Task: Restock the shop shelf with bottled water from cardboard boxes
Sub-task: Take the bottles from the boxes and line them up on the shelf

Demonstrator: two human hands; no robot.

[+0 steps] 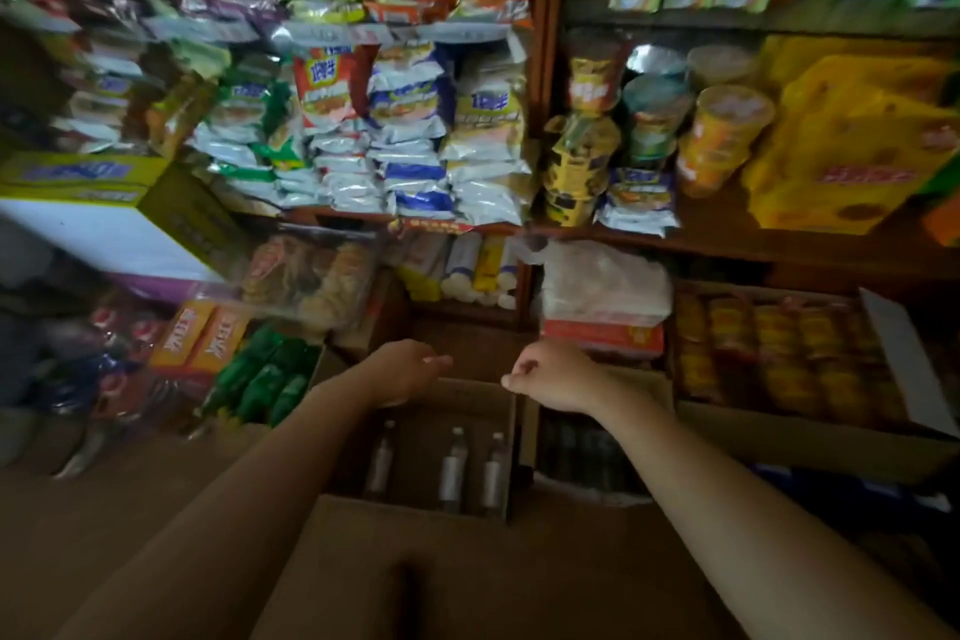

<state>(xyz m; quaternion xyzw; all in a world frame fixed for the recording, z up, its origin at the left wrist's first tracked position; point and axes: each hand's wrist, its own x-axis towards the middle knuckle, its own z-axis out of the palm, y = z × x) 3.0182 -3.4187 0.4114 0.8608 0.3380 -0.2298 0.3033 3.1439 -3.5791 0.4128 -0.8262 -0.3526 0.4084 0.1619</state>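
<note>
In the lower middle of the frame an open cardboard box (470, 398) stands on the floor, and three water bottles (453, 470) stand upright inside it, side by side. Both arms reach forward above the box: the left hand (410, 369) is loosely curled and the right hand (550, 377) is closed almost to a fist, and neither one holds anything. The shelf (727, 244) with noodle packets (410, 140) and cups (719, 138) fills the upper half of the frame.

Three bottles (451, 470) in open box (470, 392) (on floor), shelf (675, 237) behind, biscuit carton (810, 424) right.
</note>
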